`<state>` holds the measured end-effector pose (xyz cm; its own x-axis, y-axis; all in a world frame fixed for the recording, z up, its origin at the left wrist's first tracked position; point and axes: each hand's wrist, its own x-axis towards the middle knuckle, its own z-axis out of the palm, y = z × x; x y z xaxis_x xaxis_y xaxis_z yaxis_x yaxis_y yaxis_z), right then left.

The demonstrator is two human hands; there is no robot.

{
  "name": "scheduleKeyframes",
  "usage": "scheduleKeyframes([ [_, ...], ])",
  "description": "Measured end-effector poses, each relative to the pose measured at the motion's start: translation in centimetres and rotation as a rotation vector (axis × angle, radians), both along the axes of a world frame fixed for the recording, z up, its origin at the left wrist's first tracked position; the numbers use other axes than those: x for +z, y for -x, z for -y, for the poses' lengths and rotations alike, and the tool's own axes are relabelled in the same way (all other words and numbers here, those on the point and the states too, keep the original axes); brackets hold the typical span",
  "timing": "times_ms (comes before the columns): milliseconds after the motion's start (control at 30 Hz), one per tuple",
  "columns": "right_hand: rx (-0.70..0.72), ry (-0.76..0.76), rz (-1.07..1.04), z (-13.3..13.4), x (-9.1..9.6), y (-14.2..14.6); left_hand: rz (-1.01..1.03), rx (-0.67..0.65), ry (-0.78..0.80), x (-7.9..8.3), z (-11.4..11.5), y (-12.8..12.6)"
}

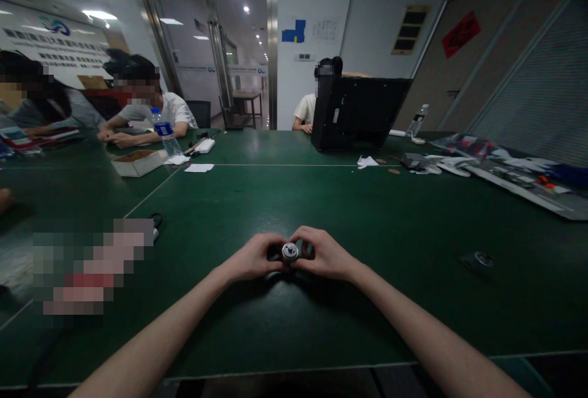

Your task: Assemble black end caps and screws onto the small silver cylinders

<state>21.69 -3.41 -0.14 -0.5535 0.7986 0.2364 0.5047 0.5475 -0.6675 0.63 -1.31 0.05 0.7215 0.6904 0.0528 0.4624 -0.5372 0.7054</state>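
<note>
In the head view, a small round metal part (290, 252) is pinched between the fingers of the left hand (250, 257) and the right hand (328, 255), inward from the middle of the table's (275, 196) near edge. A dark cylindrical part (473, 260) is seen toward the right, well apart.

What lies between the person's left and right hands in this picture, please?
The head view shows a small round metal part between the left hand and the right hand, held by both.
</note>
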Motion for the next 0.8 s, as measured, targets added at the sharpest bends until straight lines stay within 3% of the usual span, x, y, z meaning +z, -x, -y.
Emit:
scheduleKeyframes([
  [267,0.067,0.007,0.027,0.3,0.62,-0.28,-0.001,-0.016,0.021,0.04,0.0,-0.03],
  [800,-0.02,0.033,0.042,0.34,0.54,0.0,-0.037,-0.007,0.012,-0.19,-0.13,-0.1],
])
